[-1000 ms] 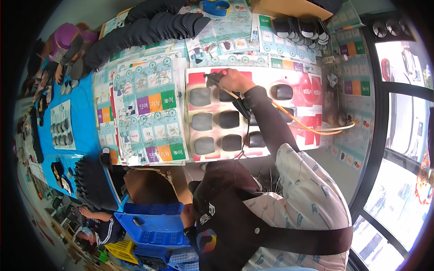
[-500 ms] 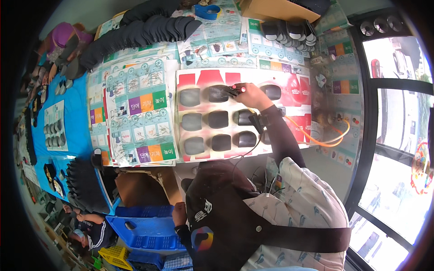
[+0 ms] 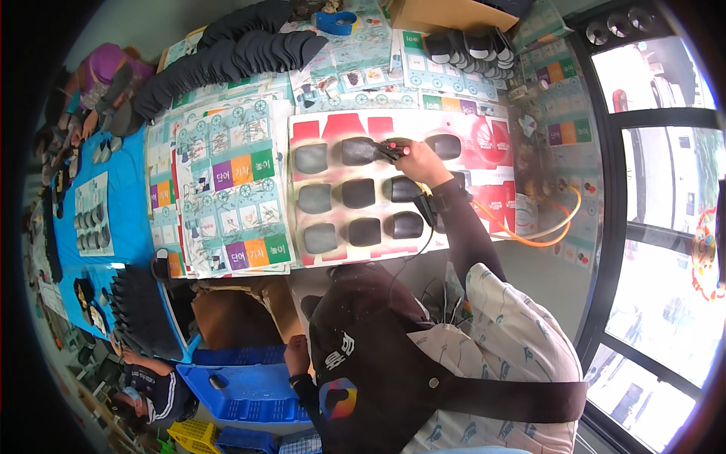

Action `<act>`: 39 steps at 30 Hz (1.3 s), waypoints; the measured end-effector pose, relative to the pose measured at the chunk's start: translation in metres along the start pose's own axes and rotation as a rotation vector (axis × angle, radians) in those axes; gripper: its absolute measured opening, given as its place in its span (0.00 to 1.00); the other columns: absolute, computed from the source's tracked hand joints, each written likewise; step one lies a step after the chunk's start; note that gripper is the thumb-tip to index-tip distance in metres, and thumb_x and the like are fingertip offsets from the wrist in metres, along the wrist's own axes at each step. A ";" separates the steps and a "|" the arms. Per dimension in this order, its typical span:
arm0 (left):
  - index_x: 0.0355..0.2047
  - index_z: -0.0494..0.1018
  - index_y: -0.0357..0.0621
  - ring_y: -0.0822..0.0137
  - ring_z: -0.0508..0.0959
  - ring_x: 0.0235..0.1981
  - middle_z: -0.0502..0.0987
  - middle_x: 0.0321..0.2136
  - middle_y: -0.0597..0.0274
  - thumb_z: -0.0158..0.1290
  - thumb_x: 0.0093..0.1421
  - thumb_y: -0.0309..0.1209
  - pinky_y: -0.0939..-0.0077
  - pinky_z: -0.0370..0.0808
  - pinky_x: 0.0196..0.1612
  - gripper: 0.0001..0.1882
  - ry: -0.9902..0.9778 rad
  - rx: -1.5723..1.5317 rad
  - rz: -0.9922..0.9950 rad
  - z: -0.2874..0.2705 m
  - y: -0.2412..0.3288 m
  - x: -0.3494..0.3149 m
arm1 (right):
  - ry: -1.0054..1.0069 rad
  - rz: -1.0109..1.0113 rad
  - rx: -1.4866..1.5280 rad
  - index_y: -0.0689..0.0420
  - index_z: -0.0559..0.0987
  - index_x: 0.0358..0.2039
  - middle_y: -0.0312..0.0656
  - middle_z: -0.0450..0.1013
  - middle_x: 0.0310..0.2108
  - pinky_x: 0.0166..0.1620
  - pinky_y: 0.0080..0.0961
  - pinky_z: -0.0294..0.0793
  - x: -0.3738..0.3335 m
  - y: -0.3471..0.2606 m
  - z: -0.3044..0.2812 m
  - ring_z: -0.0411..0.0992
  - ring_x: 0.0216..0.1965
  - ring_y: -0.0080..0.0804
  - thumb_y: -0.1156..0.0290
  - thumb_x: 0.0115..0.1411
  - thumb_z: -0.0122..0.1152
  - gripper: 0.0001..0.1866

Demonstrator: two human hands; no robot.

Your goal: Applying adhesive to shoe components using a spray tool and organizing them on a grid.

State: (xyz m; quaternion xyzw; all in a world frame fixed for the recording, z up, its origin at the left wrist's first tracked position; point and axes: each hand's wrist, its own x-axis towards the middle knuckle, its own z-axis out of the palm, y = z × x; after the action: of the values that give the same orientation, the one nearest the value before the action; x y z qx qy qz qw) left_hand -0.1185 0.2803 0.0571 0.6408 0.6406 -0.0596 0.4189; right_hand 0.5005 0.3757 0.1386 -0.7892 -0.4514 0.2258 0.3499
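Observation:
My right hand [image 3: 420, 165] is wrapped round a small spray gun [image 3: 389, 150], black with red parts. A cable and an orange hose [image 3: 522, 229] trail from that side. The gun's tip is at the right edge of a dark rounded piece [image 3: 357, 151] in the far row. Several such pieces lie in rows on a white and red board [image 3: 333, 256]. The left column, such as this piece [image 3: 311, 158], looks pale grey; others are near black, and my right arm partly covers some. My left hand [image 3: 297, 354] hangs below the table edge, its fingers curled, apart from the board.
Printed sheets [image 3: 234, 193] are stacked left of the board. Overlapping dark pieces [image 3: 242, 57] lie in a long row behind. A blue tape dispenser [image 3: 336, 23] and a cardboard box [image 3: 446, 17] stand at the back. A blue crate [image 3: 246, 390] is near my left hand; other people work at the left.
The view has shifted slightly, moving the board left and up in it. The spray gun sits a little further right over the far-row piece, whose surface looks greyer. My left hand stays low.

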 end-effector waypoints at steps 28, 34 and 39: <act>0.34 0.81 0.45 0.46 0.84 0.36 0.83 0.34 0.49 0.53 0.66 0.35 0.58 0.80 0.40 0.10 0.100 -0.145 0.056 0.091 -0.150 -0.093 | -0.050 -0.197 -0.256 0.56 0.82 0.42 0.57 0.79 0.36 0.45 0.51 0.76 -0.034 -0.002 0.038 0.76 0.41 0.62 0.75 0.53 0.54 0.16; 0.38 0.81 0.46 0.46 0.84 0.38 0.84 0.35 0.50 0.56 0.65 0.36 0.58 0.80 0.41 0.09 0.084 -0.084 0.052 0.089 -0.091 -0.088 | -0.004 -0.256 -0.170 0.54 0.83 0.38 0.58 0.78 0.29 0.41 0.56 0.75 -0.035 0.019 0.029 0.77 0.36 0.64 0.73 0.53 0.54 0.13; 0.37 0.81 0.46 0.49 0.85 0.37 0.84 0.33 0.49 0.53 0.66 0.36 0.59 0.80 0.40 0.10 0.058 -0.019 0.041 0.091 -0.093 -0.085 | -0.187 -0.157 -0.277 0.52 0.84 0.43 0.59 0.79 0.33 0.44 0.55 0.76 -0.034 0.018 0.020 0.77 0.38 0.63 0.73 0.55 0.53 0.16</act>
State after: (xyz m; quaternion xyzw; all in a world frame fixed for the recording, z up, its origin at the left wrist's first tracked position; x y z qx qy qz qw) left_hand -0.1724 0.1427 0.0078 0.6514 0.6396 -0.0265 0.4073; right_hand 0.4802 0.3464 0.1133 -0.7679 -0.5688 0.2057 0.2109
